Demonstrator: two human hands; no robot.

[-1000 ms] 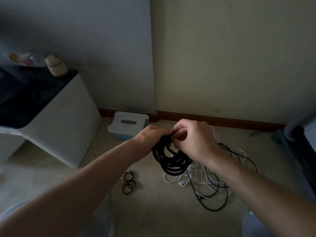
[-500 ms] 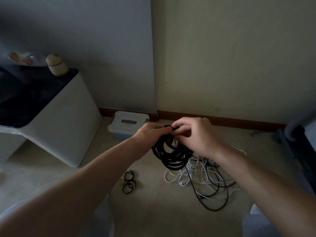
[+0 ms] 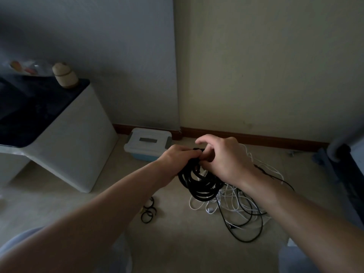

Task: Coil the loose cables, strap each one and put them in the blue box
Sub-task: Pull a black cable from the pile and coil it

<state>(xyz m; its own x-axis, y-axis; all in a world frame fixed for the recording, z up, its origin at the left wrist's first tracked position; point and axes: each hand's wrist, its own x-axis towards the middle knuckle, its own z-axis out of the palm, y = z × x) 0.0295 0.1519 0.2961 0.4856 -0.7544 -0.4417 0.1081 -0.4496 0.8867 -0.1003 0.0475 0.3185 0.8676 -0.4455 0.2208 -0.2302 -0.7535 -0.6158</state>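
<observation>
A black cable coil (image 3: 199, 184) hangs in the air over the floor. My left hand (image 3: 177, 156) grips the top of the coil. My right hand (image 3: 222, 156) pinches a dark strap or cable end at the coil's top, with its index finger lifted. Under the coil lies a tangle of loose white and black cables (image 3: 242, 205) on the floor. The blue box (image 3: 147, 144), with a pale closed lid, stands by the wall behind my left hand. Black straps (image 3: 148, 211) lie on the floor below my left forearm.
A white cabinet (image 3: 78, 146) with a dark top stands at the left, with a small round jar (image 3: 65, 75) on it. Dark furniture (image 3: 342, 170) fills the right edge. A brown skirting board (image 3: 246, 137) runs along the wall.
My right hand's fingers have opened up and lifted at the coil's top. The coil has stayed in my left hand, and both hands have drifted slightly down.
</observation>
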